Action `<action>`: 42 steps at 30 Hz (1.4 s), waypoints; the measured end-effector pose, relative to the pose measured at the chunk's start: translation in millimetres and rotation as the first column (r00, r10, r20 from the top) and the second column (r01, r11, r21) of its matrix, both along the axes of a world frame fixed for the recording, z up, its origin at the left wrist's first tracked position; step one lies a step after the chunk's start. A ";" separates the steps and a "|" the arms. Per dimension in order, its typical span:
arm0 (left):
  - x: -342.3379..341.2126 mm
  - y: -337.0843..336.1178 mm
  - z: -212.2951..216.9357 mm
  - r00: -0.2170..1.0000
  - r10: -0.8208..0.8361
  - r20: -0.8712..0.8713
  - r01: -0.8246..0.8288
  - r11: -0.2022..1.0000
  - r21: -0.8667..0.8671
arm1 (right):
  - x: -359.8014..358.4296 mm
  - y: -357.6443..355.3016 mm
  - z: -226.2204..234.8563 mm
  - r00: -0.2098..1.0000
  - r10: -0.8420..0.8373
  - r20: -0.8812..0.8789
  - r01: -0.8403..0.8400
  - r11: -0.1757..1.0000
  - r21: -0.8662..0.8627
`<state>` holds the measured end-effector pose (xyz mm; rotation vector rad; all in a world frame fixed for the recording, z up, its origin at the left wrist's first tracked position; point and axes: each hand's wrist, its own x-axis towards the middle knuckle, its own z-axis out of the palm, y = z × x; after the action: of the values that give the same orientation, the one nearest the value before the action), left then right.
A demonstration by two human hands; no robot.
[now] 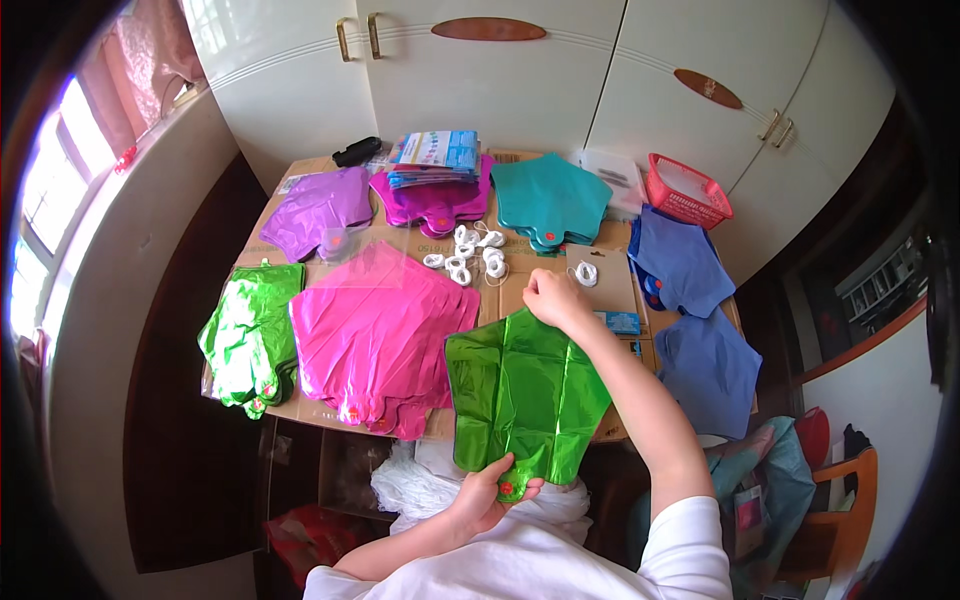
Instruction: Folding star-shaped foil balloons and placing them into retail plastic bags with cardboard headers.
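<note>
A flat, creased green foil balloon (527,385), roughly star-shaped, hangs spread out in front of me. My left hand (488,494) is closed on its bottom tab, beside a small red mark, with the thumb on top. My right hand (555,298) is closed in a fist-like pinch at the balloon's upper edge; its fingertips are partly hidden. Just left of this balloon lies a large stack of pink foil balloons (385,330). White string bundles (460,270) lie beyond my hands, and one more string coil (586,273) rests on a card right of my right hand.
Cardboard (275,225) covers the table. Around it lie green (250,335), purple (318,208), teal (550,198) and blue (685,262) foil stacks. Printed packets (435,155), a black object (357,151) and a red basket (690,190) stand at the back. A wooden chair (850,500) is at right.
</note>
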<state>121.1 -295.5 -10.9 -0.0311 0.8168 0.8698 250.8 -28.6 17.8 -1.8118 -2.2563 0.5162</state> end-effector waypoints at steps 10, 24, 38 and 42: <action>2.8 7.1 -0.5 1.000 0.004 0.029 -0.002 0.999 -0.050 | 13.4 23.0 9.2 0.996 0.061 0.058 -0.054 0.992 -0.115; 11.8 12.7 4.8 0.998 0.060 -0.012 -0.061 0.997 -0.045 | -4.0 -95.3 14.2 0.920 0.387 -0.059 -0.328 0.844 0.425; -14.5 2.0 -6.0 0.930 0.031 -0.367 -0.012 0.998 0.054 | 8.5 -112.8 -15.4 0.896 0.425 0.129 -0.440 0.809 0.391; -44.6 20.0 18.7 0.850 0.037 -0.526 0.141 0.945 0.294 | 9.3 -112.9 -16.8 0.893 0.424 0.151 -0.449 0.815 0.366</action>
<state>76.5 -275.6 7.8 0.5431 1.1697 0.9657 260.2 -141.6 1.1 -1.1303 -2.5956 0.0508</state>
